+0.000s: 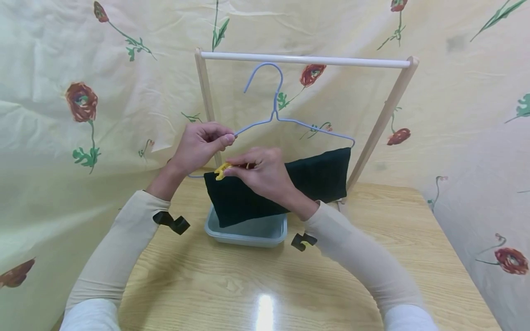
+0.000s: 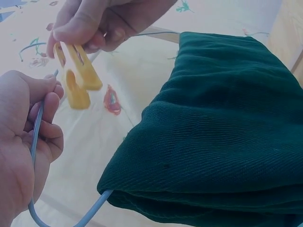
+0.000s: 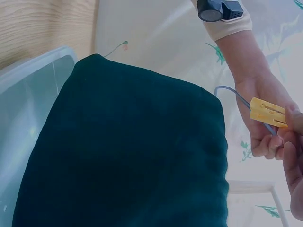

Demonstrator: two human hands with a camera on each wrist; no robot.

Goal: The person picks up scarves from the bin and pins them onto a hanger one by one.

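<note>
Sleeves up front, left hand gripping the hanger, probably to steady it, while the right hand pinches a clip near the cloth. That's folded over the hanger so it hangs, partly hiding the tub.

I find the hanger to be light blue, thin and wire-like, hook uppermost, its left shoulder gripped in my left fingers; in the head view it slopes down to the left. The dark green cloth, folded in layers and finely ribbed, hangs over the lower bar, its upper edge creased. The yellow clothespin is pinched in my right fingers, prongs pointing away from them, near the hanger's left side and, per the left wrist view, apart from the cloth.
</note>
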